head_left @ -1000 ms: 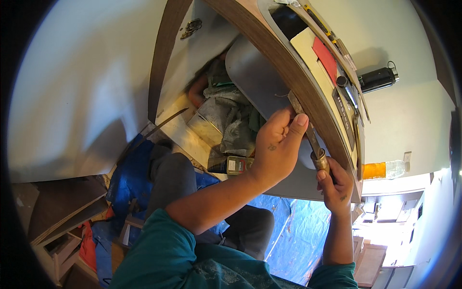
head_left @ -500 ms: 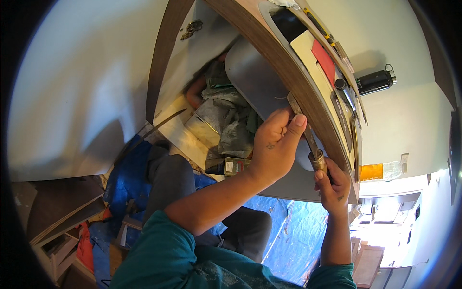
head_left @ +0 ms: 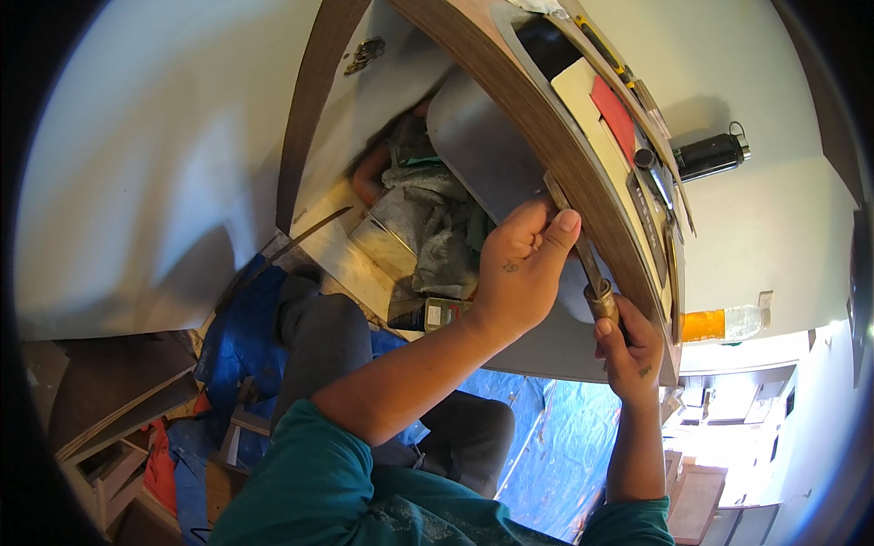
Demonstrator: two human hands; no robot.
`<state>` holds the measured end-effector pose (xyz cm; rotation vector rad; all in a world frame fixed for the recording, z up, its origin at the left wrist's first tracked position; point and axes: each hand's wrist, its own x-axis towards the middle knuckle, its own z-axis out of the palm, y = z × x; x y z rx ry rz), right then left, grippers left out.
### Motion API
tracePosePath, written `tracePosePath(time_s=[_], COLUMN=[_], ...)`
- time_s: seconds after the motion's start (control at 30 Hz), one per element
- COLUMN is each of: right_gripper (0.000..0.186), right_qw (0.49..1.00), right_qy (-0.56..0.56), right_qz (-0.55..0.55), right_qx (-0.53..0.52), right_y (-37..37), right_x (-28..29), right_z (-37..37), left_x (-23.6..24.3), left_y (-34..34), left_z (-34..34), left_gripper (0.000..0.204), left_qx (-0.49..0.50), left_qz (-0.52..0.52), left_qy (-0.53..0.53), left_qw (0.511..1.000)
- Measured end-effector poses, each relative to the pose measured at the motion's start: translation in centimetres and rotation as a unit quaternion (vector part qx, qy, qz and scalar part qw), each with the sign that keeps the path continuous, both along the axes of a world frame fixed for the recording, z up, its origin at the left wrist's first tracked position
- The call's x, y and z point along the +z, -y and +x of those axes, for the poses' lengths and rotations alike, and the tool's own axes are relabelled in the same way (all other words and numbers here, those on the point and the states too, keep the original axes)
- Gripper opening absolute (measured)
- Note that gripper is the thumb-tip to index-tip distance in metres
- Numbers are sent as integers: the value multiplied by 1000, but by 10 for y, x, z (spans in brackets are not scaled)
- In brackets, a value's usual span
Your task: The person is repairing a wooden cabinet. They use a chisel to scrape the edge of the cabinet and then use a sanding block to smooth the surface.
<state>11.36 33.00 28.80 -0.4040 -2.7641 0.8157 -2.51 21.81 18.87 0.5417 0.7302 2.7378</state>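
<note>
One metal file (head_left: 583, 246) lies against the brown wooden edge (head_left: 510, 82) of a panel, beside a grey sheet (head_left: 482, 146). The left hand (head_left: 523, 268) is closed over the file's blade, thumb pressed on top. The right hand (head_left: 630, 350) is wrapped around its handle, just below the metal collar. On the surface (head_left: 783, 227) above lie one black bottle (head_left: 715, 153) and one orange bottle (head_left: 724, 322), well apart. Blue tarp (head_left: 564, 437) covers the floor, and crumpled cloth (head_left: 437, 218) sits behind the left hand.
</note>
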Motion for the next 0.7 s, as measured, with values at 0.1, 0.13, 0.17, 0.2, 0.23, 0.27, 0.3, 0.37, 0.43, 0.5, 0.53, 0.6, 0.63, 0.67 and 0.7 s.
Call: tracePosePath(time_s=[0.1,0.13,0.17,0.2,0.23,0.27,0.3,0.37,0.43,0.5,0.53,0.6,0.63,0.67,0.7], right_gripper=[33,33,33,33,34,34,34,34,34,34,33,32,32,31,31], right_qw=[1000,1000,1000,1000,1000,1000,1000,1000,1000,1000,1000,1000,1000,1000,1000], right_qy=[-3,-2,-1,-1,2,5,8,10,10,11,14,21,21,21,21], right_qz=[-4,-4,-5,-5,-3,-2,-1,-6,-11,-16,-12,-4,-3,-2,0], right_qx=[-3,-6,-9,-12,-9,-7,-4,-8,-9,-9,-10,-13,-8,-3,3], right_y=[3,3,4,4,4,2,1,4,4,3,3,4,4,3,3], right_x=[-1,-1,0,0,0,0,0,1,1,1,3,5,5,5,6], right_z=[-2,-2,-2,-1,-1,-1,-1,-2,-2,-2,-2,-1,-2,-2,-3], left_x=[-3,-2,1,4,6,9,10,12,12,11,10,10,12,13,15], left_y=[0,-1,-2,-2,-1,1,2,5,8,9,8,6,6,6,6], left_z=[-3,-3,-2,-1,0,0,0,0,-1,-2,-1,2,2,2,2], left_gripper=[33,31,28,26,26,27,28,30,32,36,36,38,37,36,36], left_qx=[4,8,20,32,21,10,0,-20,-35,-45,-44,-43,-39,-35,-31], left_qz=[-1,7,26,44,62,79,96,94,87,75,77,79,85,90,96], left_qy=[-2,1,10,19,26,33,41,50,49,38,40,42,45,49,52], left_qw=[1000,1000,999,998,998,996,995,994,994,995,995,995,995,994,994])
